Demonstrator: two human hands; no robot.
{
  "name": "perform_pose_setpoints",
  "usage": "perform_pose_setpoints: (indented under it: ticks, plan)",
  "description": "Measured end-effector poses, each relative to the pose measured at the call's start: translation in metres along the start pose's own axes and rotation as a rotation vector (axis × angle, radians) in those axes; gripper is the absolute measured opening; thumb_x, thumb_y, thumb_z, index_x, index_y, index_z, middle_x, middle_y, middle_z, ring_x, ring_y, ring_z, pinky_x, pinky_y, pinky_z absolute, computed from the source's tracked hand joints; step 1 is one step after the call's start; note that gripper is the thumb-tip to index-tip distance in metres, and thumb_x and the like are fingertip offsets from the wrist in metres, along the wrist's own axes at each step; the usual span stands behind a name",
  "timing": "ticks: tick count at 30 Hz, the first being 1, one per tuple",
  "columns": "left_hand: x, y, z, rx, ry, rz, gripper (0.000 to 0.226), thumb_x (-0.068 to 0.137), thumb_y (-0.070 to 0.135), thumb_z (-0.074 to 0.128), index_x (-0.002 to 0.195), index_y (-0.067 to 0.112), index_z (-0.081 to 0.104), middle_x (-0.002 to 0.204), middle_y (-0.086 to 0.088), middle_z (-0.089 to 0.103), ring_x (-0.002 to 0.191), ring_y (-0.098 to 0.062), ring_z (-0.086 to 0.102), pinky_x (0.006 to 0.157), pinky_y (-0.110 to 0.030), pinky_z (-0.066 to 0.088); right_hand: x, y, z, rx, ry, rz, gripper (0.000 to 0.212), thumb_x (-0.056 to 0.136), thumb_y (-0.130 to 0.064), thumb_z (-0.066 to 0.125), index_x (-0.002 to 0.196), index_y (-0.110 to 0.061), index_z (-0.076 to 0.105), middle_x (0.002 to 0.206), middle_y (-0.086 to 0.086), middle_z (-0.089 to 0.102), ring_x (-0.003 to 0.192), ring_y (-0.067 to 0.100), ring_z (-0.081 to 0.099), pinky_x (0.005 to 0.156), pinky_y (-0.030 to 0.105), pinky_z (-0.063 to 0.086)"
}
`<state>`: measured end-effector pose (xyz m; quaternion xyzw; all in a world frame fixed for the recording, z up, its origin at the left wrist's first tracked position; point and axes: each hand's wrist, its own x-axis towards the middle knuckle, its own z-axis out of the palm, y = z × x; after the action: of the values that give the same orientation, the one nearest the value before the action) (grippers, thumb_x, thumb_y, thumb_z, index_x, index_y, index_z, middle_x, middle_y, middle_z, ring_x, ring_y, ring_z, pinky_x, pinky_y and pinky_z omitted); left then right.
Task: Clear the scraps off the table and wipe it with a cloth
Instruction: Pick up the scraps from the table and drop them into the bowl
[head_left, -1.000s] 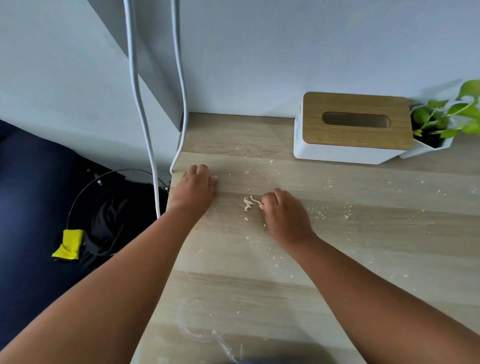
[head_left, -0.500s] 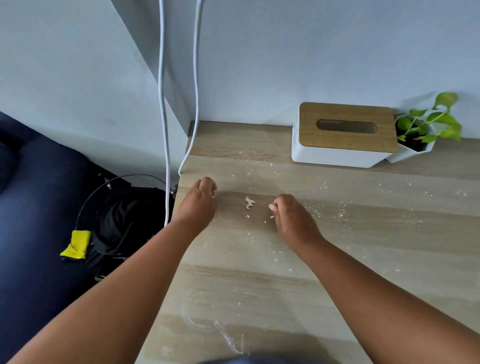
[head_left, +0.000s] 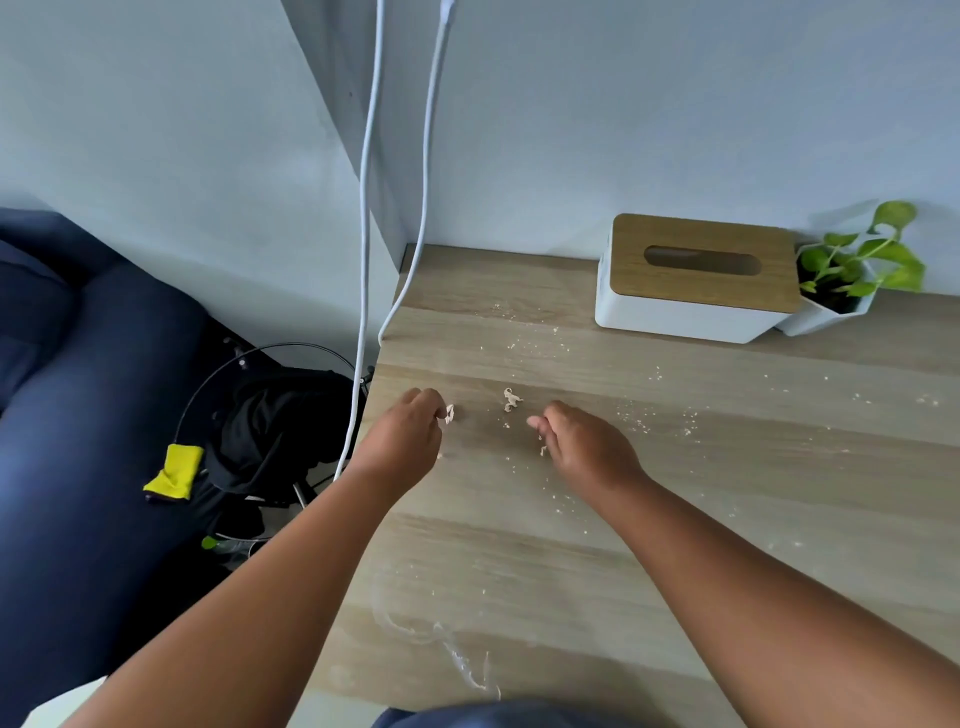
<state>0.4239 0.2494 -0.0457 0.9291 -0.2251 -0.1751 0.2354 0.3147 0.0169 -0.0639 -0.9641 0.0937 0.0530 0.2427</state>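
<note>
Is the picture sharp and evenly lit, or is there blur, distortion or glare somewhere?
Head view: soft, even light, no strong glare; wide-angle bending curves the white cables; the left hand and right hand look slightly motion-blurred; the crumbs on the table stay fairly sharp.

**Soft daylight, wide-angle bend**

Even, cool light fills the scene, bright enough to read the wood grain of the table (head_left: 727, 519). Shadows are faint: a soft one falls on the wall (head_left: 623, 130) behind the plant (head_left: 862, 260), and a thin dark line runs under the box (head_left: 696, 280). The wall corner and cables (head_left: 366, 208) lean, bent by the lens. Both forearms look stretched near the bottom edge. Fingertips show slight motion blur; crumbs (head_left: 639, 421) stay fairly sharp.
</note>
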Motion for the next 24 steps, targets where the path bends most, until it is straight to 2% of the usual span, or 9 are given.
perform_pose_setpoints:
  ticks: [2, 4, 7, 9, 12, 15, 17, 20, 24]
  plan:
    - [-0.004, -0.004, 0.001, -0.024, 0.014, -0.004, 0.017, 0.096, 0.007, 0.046, 0.105, 0.014, 0.059, 0.105, -0.003, 0.058, 0.085, -0.031, 0.059, 0.076, -0.044, 0.052, 0.002, -0.001, 0.0, -0.026, 0.015, -0.004, 0.044, 0.103, -0.058, 0.045, 0.082, -0.02, 0.039, 0.063, -0.009, 0.039, 0.058, 0.025, 0.042, 0.055, 0.033, 0.031]
    - [-0.007, -0.007, 0.001, -0.039, 0.034, -0.013, 0.018, 0.095, 0.008, 0.045, 0.103, 0.015, 0.059, 0.103, 0.0, 0.056, 0.084, -0.029, 0.058, 0.076, -0.046, 0.052, 0.006, 0.0, 0.0, -0.026, -0.022, 0.013, 0.05, 0.095, -0.067, 0.056, 0.082, -0.021, 0.041, 0.065, -0.01, 0.042, 0.058, 0.021, 0.042, 0.054, 0.032, 0.031]
    - [-0.008, -0.009, 0.001, -0.042, 0.048, -0.029, 0.019, 0.095, 0.007, 0.045, 0.104, 0.017, 0.059, 0.102, 0.001, 0.055, 0.082, -0.027, 0.058, 0.075, -0.046, 0.053, 0.013, 0.002, 0.001, 0.044, -0.068, -0.002, 0.045, 0.092, -0.057, 0.069, 0.084, -0.021, 0.042, 0.069, -0.01, 0.045, 0.065, 0.022, 0.046, 0.057, 0.033, 0.031]
    - [-0.008, -0.01, 0.002, -0.051, 0.046, -0.035, 0.02, 0.095, 0.006, 0.046, 0.103, 0.017, 0.061, 0.102, -0.001, 0.054, 0.08, -0.028, 0.058, 0.074, -0.046, 0.053, 0.017, 0.002, 0.001, 0.073, -0.054, -0.023, 0.039, 0.097, -0.049, 0.066, 0.084, -0.019, 0.045, 0.071, -0.005, 0.049, 0.066, 0.026, 0.048, 0.058, 0.034, 0.033]
    - [-0.005, -0.011, 0.005, -0.056, 0.021, -0.049, 0.025, 0.094, 0.002, 0.046, 0.105, 0.016, 0.063, 0.104, 0.001, 0.053, 0.081, -0.027, 0.06, 0.075, -0.043, 0.054, 0.022, 0.0, 0.002, 0.049, -0.025, -0.033, 0.037, 0.103, -0.049, 0.055, 0.091, -0.014, 0.055, 0.072, 0.003, 0.062, 0.066, 0.032, 0.058, 0.059, 0.036, 0.044]
    - [-0.002, -0.014, 0.009, -0.048, -0.021, -0.046, 0.031, 0.093, -0.001, 0.044, 0.108, 0.018, 0.065, 0.109, 0.002, 0.052, 0.091, -0.023, 0.06, 0.076, -0.032, 0.045, 0.026, -0.001, 0.005, -0.053, 0.011, -0.042, 0.04, 0.106, -0.053, 0.043, 0.097, -0.017, 0.058, 0.077, 0.0, 0.067, 0.07, 0.031, 0.065, 0.056, 0.033, 0.041]
    - [-0.002, -0.016, 0.012, -0.067, -0.025, -0.035, 0.025, 0.097, 0.005, 0.047, 0.107, 0.019, 0.064, 0.11, 0.002, 0.052, 0.088, -0.021, 0.059, 0.074, -0.029, 0.041, 0.03, -0.003, 0.007, -0.078, 0.032, -0.029, 0.042, 0.104, -0.058, 0.042, 0.096, -0.019, 0.057, 0.077, -0.003, 0.066, 0.069, 0.029, 0.065, 0.055, 0.031, 0.038]
    - [0.001, -0.017, 0.019, -0.066, 0.006, -0.065, 0.013, 0.1, 0.027, 0.057, 0.11, 0.021, 0.059, 0.11, 0.002, 0.051, 0.081, -0.023, 0.061, 0.07, -0.032, 0.046, 0.034, -0.005, 0.01, -0.065, 0.029, 0.03, 0.041, 0.097, -0.062, 0.049, 0.1, -0.021, 0.054, 0.085, -0.004, 0.069, 0.074, 0.029, 0.066, 0.059, 0.032, 0.047]
    - [0.01, -0.015, 0.029, 0.012, 0.042, -0.145, 0.043, 0.091, 0.054, 0.067, 0.118, 0.023, 0.054, 0.116, 0.0, 0.053, 0.09, -0.022, 0.062, 0.071, -0.031, 0.042, 0.038, -0.007, 0.014, -0.041, 0.018, 0.072, 0.042, 0.096, -0.055, 0.056, 0.113, -0.017, 0.053, 0.104, 0.005, 0.066, 0.09, 0.033, 0.066, 0.068, 0.037, 0.053]
